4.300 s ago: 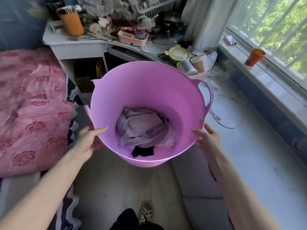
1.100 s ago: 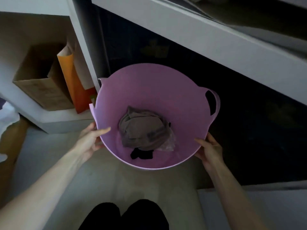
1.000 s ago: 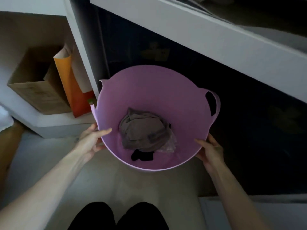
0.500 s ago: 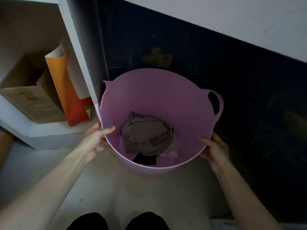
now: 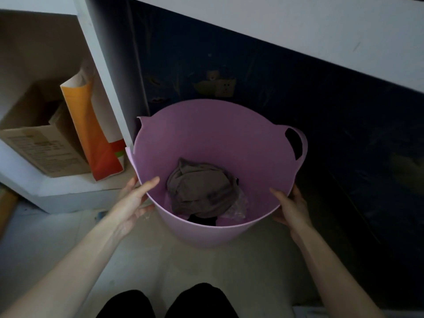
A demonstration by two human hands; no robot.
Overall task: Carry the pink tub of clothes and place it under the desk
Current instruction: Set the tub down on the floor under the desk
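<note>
Head view, nearest first: my knees (image 5: 167, 304), then both arms reaching forward. My left hand (image 5: 132, 203) clamps the near-left rim of the pink tub (image 5: 206, 134), thumb inside; my right hand (image 5: 290, 207) grips the near-right rim the same way. Grey clothes (image 5: 199, 193) lie bunched at its bottom. Whether its base touches the floor, I cannot tell. Beyond it, the desk (image 5: 298, 31) edge overhangs the dark recess. Pushing crookedly could jam its left rim against the white desk panel (image 5: 107, 88).
</note>
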